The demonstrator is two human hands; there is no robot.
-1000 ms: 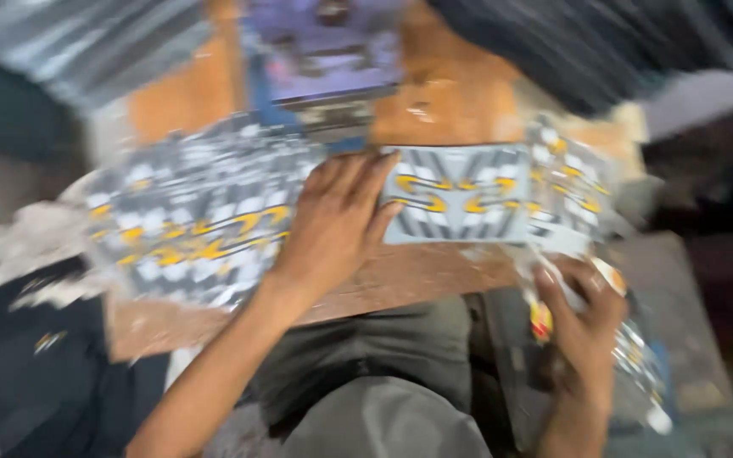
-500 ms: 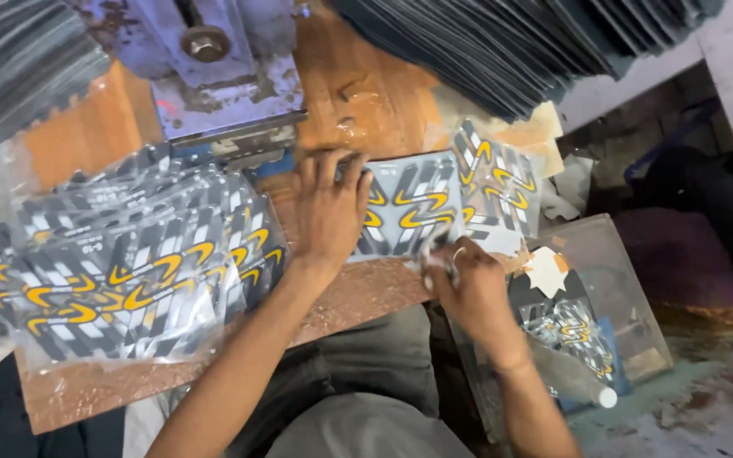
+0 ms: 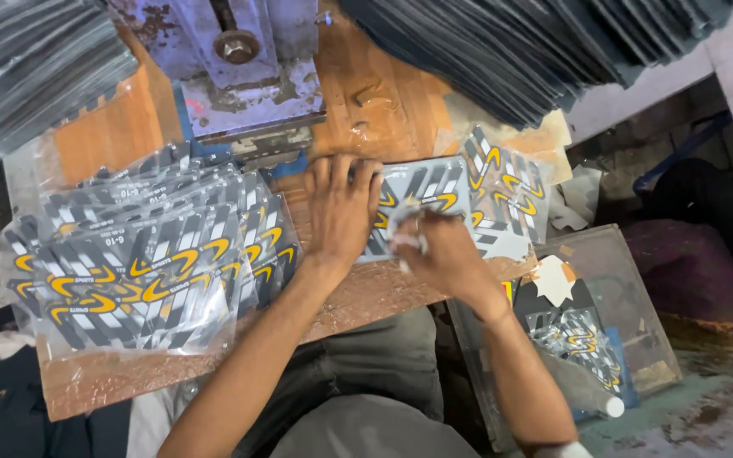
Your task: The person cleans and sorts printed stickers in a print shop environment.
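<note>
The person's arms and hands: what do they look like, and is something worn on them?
Both forearms are bare, with no sleeves in view. The left hand and the right hand wear no gloves, and I see no ring, watch or bracelet. At the bottom edge, something white shows at the right elbow; I cannot tell what.

Bare wooden bench point(image 3: 383, 102) lies open between the press base point(image 3: 252, 93) and the dark stacked sheets point(image 3: 511, 51).

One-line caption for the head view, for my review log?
Left hand pins a clear printed packet on the workbench while right hand works at it.
</note>
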